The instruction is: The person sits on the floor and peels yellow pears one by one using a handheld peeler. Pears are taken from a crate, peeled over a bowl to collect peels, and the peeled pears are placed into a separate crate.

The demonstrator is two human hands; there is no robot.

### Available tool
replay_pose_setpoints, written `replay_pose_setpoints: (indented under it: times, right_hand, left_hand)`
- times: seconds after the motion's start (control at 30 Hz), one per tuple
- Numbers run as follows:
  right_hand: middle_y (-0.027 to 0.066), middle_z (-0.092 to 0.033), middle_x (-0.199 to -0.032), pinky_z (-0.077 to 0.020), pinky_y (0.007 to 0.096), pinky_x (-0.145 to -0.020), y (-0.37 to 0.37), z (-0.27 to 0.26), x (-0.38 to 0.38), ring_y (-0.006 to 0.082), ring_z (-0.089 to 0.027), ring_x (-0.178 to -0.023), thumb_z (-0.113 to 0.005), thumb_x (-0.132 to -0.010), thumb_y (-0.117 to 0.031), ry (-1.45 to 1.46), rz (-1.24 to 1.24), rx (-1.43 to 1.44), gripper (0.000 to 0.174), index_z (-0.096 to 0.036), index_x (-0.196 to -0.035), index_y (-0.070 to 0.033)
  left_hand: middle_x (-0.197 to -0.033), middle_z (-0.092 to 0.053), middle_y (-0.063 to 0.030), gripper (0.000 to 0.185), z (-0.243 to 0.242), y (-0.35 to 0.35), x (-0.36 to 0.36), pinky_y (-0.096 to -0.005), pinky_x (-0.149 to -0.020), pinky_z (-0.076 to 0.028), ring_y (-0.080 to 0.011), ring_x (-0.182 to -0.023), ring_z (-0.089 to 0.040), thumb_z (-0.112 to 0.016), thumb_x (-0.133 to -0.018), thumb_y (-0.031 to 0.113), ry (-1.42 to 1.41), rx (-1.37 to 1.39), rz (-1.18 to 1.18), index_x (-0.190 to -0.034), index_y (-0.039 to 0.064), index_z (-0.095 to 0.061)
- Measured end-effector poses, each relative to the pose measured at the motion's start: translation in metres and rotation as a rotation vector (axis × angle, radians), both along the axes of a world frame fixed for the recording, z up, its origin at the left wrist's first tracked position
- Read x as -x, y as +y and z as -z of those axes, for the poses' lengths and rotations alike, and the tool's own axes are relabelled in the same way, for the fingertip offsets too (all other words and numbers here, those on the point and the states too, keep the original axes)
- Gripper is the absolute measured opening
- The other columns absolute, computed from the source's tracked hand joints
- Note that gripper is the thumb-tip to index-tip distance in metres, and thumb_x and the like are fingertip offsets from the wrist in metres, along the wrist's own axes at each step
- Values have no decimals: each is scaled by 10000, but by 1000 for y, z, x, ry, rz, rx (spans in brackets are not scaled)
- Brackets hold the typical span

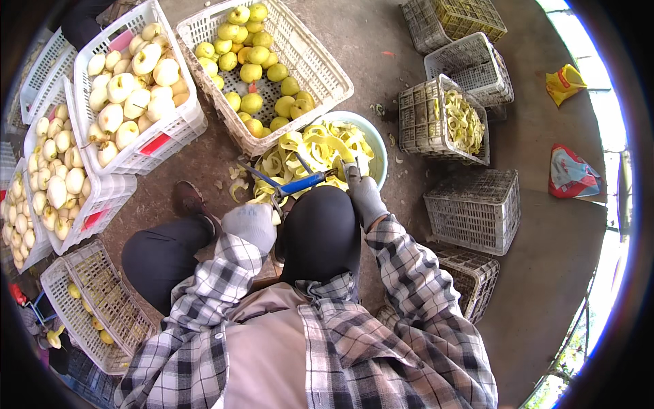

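My left hand [250,225], in a grey glove, is closed at the crank [276,212] of a blue hand-cranked fruit peeler [308,183]. The peeler lies across in front of my raised knee, its right end close to my other hand. My right hand [367,198], also gloved, grips a small metal peeling tool [351,166] beside that end. Whether a fruit sits on the spindle is hard to tell among the peels. Beneath the tool, long yellow-green peels [317,148] fill a pale blue basin [379,145] and spill over its left side.
A dirty white crate [317,76] ahead holds unpeeled yellow-green pears [250,72]. Crates at left hold peeled pears [122,87]. Another crate [97,307] stands at lower left. Right of me are several stacked crates [472,209], one containing peels [462,122], and plastic bags [572,174].
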State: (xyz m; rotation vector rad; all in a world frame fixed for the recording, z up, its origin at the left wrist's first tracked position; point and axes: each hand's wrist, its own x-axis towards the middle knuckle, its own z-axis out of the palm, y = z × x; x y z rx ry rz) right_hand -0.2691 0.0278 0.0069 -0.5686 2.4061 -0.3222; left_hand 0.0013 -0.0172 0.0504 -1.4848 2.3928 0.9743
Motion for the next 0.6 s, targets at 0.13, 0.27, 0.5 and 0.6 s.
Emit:
replay_pose_setpoints:
  times: [0.13, 0.27, 0.5, 0.6]
  right_hand:
    - [274, -698, -931, -521, 449, -798, -3, -12, -14, 392, -691, -912, -476, -1012, -541, 61, -33, 45, 685, -634, -1074, 122]
    - [343, -676, -979, -514, 487, -860, -8, -15, -21, 474, -656, -1004, -518, -1001, -480, 113, -62, 74, 626, -639, -1085, 129]
    - [340, -661, -1085, -499, 460, -936, -5, 3, -14, 461, -635, -1082, -527, -985, -508, 121, -66, -37, 689, -549, -1205, 145]
    - [338, -658, -1098, -501, 460, -937, -2, 2, -13, 458, -636, -1082, -517, -985, -513, 130, -117, -76, 709, -493, -1260, 140]
  left_hand:
    - [-851, -730, -135, 256, 4, -43, 4, -462, -727, -558, -338, -835, -714, -562, -913, 294, -32, 82, -56, -882, 117, -744]
    - [-967, -738, -151, 279, 43, -87, 11, -433, -795, -567, -311, -941, -716, -557, -939, 303, -145, 2, -49, -982, 125, -768]
    - [-1094, -727, -148, 287, 76, -31, 10, -421, -871, -559, -301, -1034, -701, -638, -893, 312, -245, -282, 30, -1053, 101, -747]
    - [-1051, -728, -166, 288, 56, -4, 5, -434, -860, -555, -316, -996, -707, -619, -887, 291, -184, -308, 71, -1046, 84, -741]
